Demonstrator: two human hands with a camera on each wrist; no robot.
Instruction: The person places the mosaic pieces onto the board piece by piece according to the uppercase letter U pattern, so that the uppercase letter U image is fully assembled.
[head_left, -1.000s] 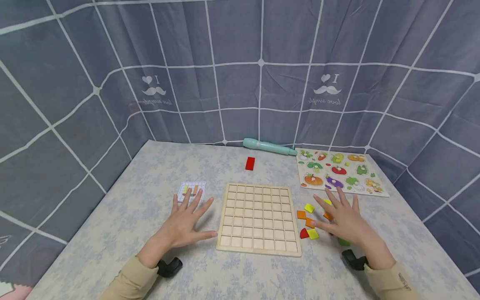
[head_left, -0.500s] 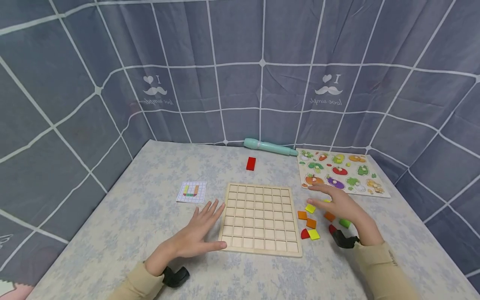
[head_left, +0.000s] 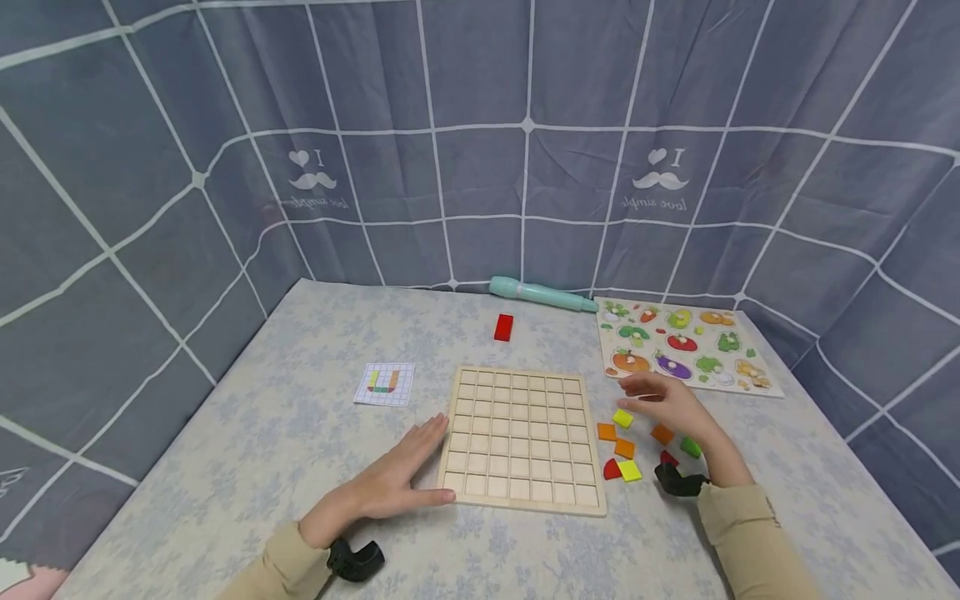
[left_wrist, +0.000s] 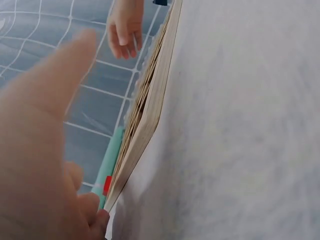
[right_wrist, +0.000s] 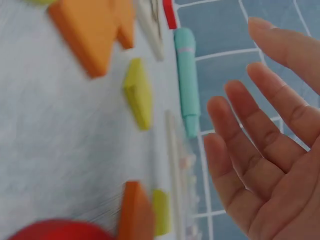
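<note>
A wooden grid board (head_left: 520,437) lies in the middle of the table, its squares bare. At its left edge is my left hand (head_left: 390,477), fingers extended, the fingertips and thumb at the frame; the left wrist view shows the hand (left_wrist: 45,130) beside the board's side (left_wrist: 150,110). My right hand (head_left: 671,406) hovers over the loose pieces with relaxed, slightly bent fingers, holding nothing. Below it lie a yellow piece (head_left: 622,418), orange pieces (head_left: 625,448), a red piece (head_left: 612,470) and a green piece (head_left: 691,447). In the right wrist view the palm (right_wrist: 280,170) faces the camera.
A small card (head_left: 385,384) with a coloured U-shaped pattern lies left of the board. Behind the board are a red block (head_left: 503,327) and a teal pen-like object (head_left: 543,295). A vegetable puzzle board (head_left: 686,346) lies at the back right, near the hanging grey-blue cloth (head_left: 480,175).
The left hand has moved right to the board's left edge, uncovering the card. The right hand has shifted slightly left, its spread fingers now closer together and bent.
</note>
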